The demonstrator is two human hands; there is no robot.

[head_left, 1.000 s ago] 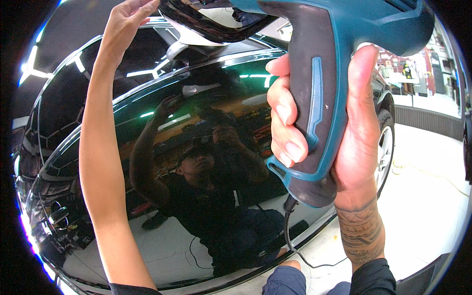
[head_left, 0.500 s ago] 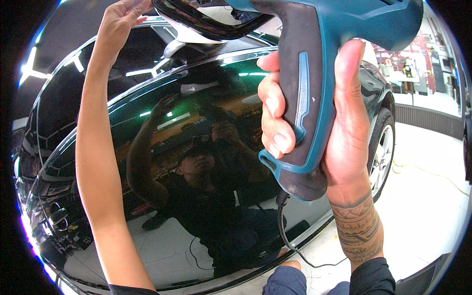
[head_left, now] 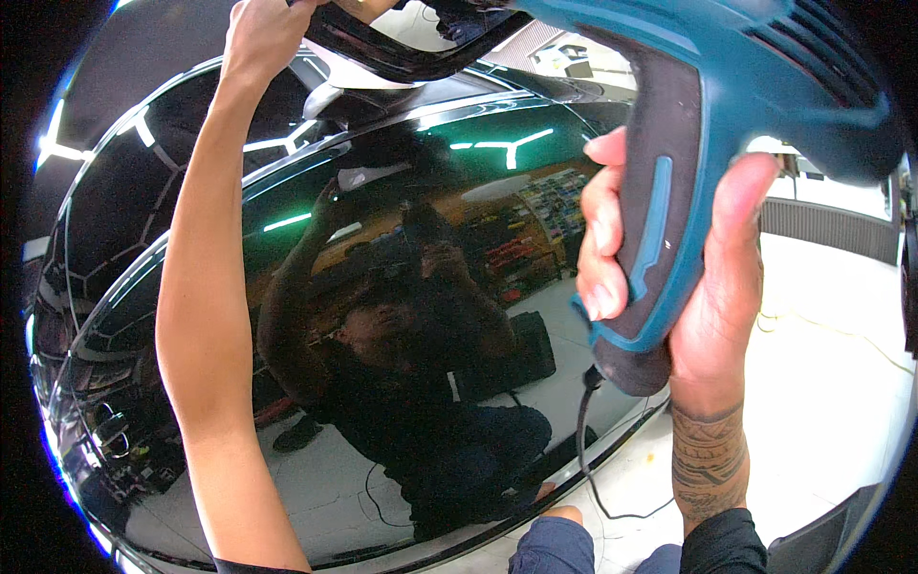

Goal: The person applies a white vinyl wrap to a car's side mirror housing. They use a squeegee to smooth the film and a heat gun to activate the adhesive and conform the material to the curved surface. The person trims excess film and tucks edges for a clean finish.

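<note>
Black car door (head_left: 497,421): all places are given from it; its glossy panel is covered with reflections of lights and a person.
Teal power tool (head_left: 684,172): held in front of the door's right side, handle slightly tilted; its front end is cut off above.
Right hand (head_left: 712,320): wrapped around the tool's handle, fingers curled and thumb raised along the back.
Left hand (head_left: 263,43): raised above the door's upper edge, at the left end of a black-rimmed mirror (head_left: 411,67); the fingertips are cropped, so whether anything is pinched cannot be told.
Cable (head_left: 582,450): hung from the handle before the door's lower right corner.
Finger risk: if hot air is blown, the left hand could be burned, since the unseen nozzle seems aimed its way.
Paint risk: the door could be scratched by a careless tool swing.
Cable risk: a snag could be caused by the knee (head_left: 553,547) beside it.
</note>
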